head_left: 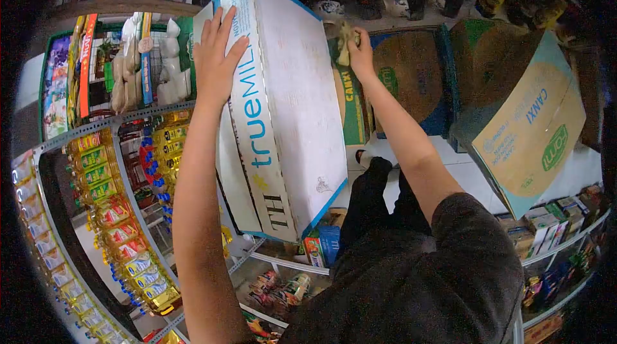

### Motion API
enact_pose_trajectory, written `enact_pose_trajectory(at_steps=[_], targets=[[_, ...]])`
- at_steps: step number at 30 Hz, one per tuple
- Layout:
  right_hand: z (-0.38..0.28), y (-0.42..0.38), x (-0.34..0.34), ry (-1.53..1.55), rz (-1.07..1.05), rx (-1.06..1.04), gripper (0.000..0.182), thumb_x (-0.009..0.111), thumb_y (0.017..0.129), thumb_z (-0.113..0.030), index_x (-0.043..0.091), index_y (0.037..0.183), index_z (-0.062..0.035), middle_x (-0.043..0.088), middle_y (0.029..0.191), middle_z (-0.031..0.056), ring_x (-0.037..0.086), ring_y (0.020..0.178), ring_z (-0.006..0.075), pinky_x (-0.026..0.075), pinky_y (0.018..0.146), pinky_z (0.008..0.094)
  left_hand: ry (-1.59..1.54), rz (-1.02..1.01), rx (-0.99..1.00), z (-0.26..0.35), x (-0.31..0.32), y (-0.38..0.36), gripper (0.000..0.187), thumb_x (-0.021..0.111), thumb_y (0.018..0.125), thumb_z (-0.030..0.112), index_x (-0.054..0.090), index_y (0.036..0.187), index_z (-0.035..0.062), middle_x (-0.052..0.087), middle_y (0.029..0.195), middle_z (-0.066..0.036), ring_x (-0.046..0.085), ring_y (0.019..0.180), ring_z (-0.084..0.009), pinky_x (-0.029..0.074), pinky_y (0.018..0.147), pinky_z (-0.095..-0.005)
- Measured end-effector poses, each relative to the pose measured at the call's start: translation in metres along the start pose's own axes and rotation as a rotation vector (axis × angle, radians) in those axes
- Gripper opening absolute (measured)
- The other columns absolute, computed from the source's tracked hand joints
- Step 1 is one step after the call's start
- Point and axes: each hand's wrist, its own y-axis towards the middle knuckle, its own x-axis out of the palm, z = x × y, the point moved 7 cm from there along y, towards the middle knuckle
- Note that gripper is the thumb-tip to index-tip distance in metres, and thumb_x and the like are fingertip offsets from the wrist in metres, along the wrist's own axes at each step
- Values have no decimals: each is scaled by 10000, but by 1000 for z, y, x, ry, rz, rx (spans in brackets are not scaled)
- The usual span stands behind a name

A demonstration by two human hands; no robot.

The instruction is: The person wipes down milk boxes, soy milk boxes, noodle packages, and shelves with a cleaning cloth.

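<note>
A large white carton with blue edges [299,87] stands tilted in front of me, "TH true MILK" printed on its narrow side. My left hand [217,54] lies flat on that printed side near the top, fingers spread. On the carton's other side, my right hand [360,54] is closed around a crumpled yellowish cloth [345,45], a little apart from the white face. Beneath the cloth stands a green and brown carton [353,103] marked "CANXI".
Brown cartons [411,77] stand behind my right arm, and a tilted brown carton [536,128] is at the right. Shelves of oil bottles [112,196] curve along the left. Packaged goods [559,222] line a lower-right shelf. My dark-clothed legs [366,196] are below.
</note>
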Motion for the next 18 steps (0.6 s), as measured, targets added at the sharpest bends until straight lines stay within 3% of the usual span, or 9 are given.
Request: enact_pose_trajectory(at_steps=[2, 7, 9, 10, 12, 14, 18], targets=[[18, 0, 2, 400, 4, 393, 244, 498, 816, -87, 478, 1050, -23, 532, 999, 122, 532, 876, 217, 434, 742, 318, 2, 5, 0, -1, 1, 0, 534, 438, 843, 430, 367, 1324, 208, 288, 1398, -121, 222, 1293, -346, 116, 1007, -533], [47, -2, 3, 712, 81, 567, 199, 494, 860, -138, 486, 1045, -68, 553, 863, 66, 533, 693, 140, 437, 572, 252, 10, 1, -28, -3, 2, -1, 540, 435, 840, 446, 366, 1324, 215, 280, 1404, -110, 212, 1298, -341, 98, 1008, -552], [85, -11, -6, 540, 131, 665, 284, 465, 904, -203, 442, 1142, -50, 546, 984, 70, 542, 861, 155, 442, 698, 278, -13, 0, -12, -5, 2, 0, 546, 433, 839, 455, 365, 1325, 215, 276, 1407, -103, 205, 1303, -337, 77, 1010, -566], [91, -22, -13, 425, 111, 706, 260, 459, 908, -215, 481, 1107, -50, 551, 982, 73, 548, 870, 163, 444, 703, 282, -13, 0, -11, -4, 2, 0, 546, 433, 839, 455, 365, 1325, 215, 276, 1407, -103, 205, 1303, -337, 77, 1010, -566], [174, -50, -13, 228, 72, 522, 250, 469, 901, -230, 509, 1079, -59, 555, 993, 84, 552, 879, 188, 441, 730, 308, -5, 3, -22, -2, 1, -1, 545, 428, 839, 459, 365, 1324, 218, 275, 1407, -104, 204, 1304, -335, 72, 1008, -571], [149, -82, -32, 259, -8, 663, 325, 483, 885, -285, 509, 1119, -61, 556, 1026, 96, 547, 914, 204, 431, 774, 312, -9, -2, -33, -1, 2, -3, 544, 428, 839, 460, 366, 1323, 221, 275, 1408, -103, 204, 1304, -335, 74, 1006, -574], [86, -96, -30, 485, -30, 723, 400, 496, 850, -253, 486, 1179, -26, 546, 1038, 131, 513, 955, 223, 381, 863, 319, 1, -5, -38, -3, 2, -1, 540, 432, 838, 458, 368, 1322, 228, 273, 1409, -103, 205, 1304, -332, 77, 1002, -576]])
